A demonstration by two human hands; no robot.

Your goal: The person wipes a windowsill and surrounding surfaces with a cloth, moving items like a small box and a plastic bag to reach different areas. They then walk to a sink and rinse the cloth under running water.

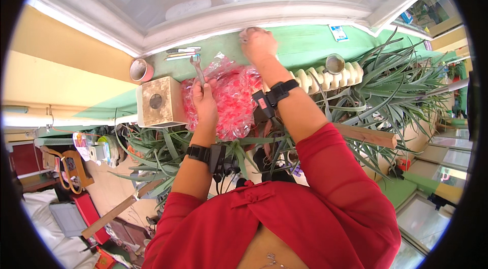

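Note:
In the head view my left hand (205, 102) grips an open-end wrench (196, 66), its jaw pointing towards the window. My right hand (260, 45) rests with curled fingers on the green windowsill (301, 46), close to the white window frame. A small greyish cloth (243, 36) shows at its fingertips; most of it is hidden. Beneath my left hand lies a red and clear crinkled plastic bag (234, 101). Left of the bag stands a stained, box-shaped holder (162, 101) with a round hole. Several pens (183, 53) lie on the sill beyond the wrench.
A pink cup (141, 70) stands at the sill's left end. To the right are a glass mug (335, 64) on a cream ribbed radiator (352, 74) and a small sachet (338, 33). Spiky aloe plants (381, 78) crowd the right side, with a wooden bar (368, 135) among them.

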